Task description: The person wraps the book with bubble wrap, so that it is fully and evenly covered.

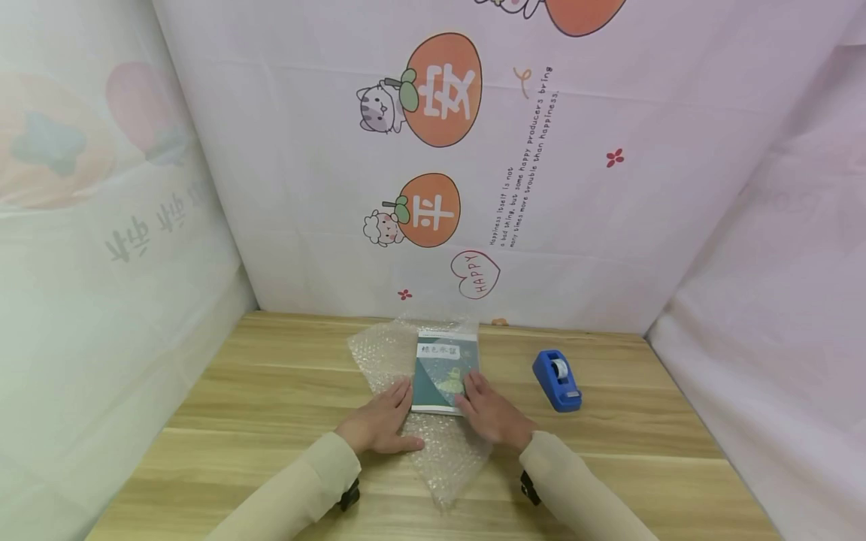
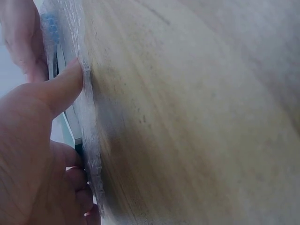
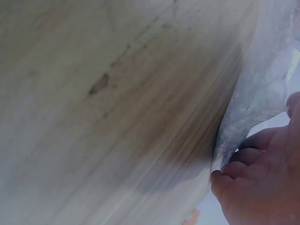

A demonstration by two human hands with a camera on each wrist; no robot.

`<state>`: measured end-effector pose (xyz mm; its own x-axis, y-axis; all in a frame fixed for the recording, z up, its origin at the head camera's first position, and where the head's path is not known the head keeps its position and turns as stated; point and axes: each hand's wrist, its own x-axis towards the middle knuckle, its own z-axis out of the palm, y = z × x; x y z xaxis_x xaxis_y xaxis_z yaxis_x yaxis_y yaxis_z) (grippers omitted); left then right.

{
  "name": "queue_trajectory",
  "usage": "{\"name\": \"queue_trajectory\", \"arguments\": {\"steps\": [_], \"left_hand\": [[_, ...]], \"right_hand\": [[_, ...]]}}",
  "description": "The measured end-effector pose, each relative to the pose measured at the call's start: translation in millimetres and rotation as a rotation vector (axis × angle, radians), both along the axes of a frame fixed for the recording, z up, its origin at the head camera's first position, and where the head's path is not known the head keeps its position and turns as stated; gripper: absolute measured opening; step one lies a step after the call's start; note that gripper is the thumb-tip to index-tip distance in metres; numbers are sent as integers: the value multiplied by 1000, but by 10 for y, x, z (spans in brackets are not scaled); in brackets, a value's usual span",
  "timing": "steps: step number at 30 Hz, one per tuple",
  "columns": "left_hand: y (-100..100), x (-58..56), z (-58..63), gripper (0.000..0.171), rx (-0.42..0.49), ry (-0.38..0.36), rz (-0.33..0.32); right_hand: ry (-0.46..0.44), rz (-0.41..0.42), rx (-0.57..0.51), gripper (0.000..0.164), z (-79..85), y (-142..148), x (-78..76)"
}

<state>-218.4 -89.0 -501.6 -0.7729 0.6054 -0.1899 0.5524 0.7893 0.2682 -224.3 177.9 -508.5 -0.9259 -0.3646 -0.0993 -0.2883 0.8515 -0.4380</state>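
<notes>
A book [image 1: 433, 376] with a dark green cover and a white title label lies on a sheet of bubble wrap [image 1: 379, 349]. A flap of the wrap covers the book's right part, its edge running slantwise across the cover. My left hand [image 1: 382, 422] rests on the wrap at the book's left edge, fingers extended, thumb spread toward me. In the left wrist view, the thumb [image 2: 65, 89] lies on the wrap beside the book's edge. My right hand [image 1: 497, 415] presses the folded wrap at the book's lower right, fingers on the cover's edge.
A blue tape dispenser [image 1: 558, 382] with a roll of tape stands to the right of the book on the wooden table [image 1: 271, 391]. A printed white cloth [image 1: 325, 225] hangs behind the table, with more cloth at both sides. Bubble wrap extends toward me below the book.
</notes>
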Motion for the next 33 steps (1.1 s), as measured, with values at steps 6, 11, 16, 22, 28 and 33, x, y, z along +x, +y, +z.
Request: {"name": "queue_trajectory", "arguments": {"steps": [6,11,16,22,28,33], "left_hand": [[6,0,12,103,0,-3,0],[13,-26,-3,103,0,3,7],[-12,-49,28,103,44,-29,0],[-64,-135,170,91,149,-124,36],[-4,-343,247,81,95,-35,17],[120,-498,215,77,96,28,-38]], "right_hand": [[52,40,136,70,-22,-23,22],[122,30,244,72,-97,-58,51],[167,19,270,75,-192,-90,91],[160,11,289,75,-202,-108,96],[134,0,314,75,-154,-138,91],[116,6,324,77,-183,-117,89]]}}
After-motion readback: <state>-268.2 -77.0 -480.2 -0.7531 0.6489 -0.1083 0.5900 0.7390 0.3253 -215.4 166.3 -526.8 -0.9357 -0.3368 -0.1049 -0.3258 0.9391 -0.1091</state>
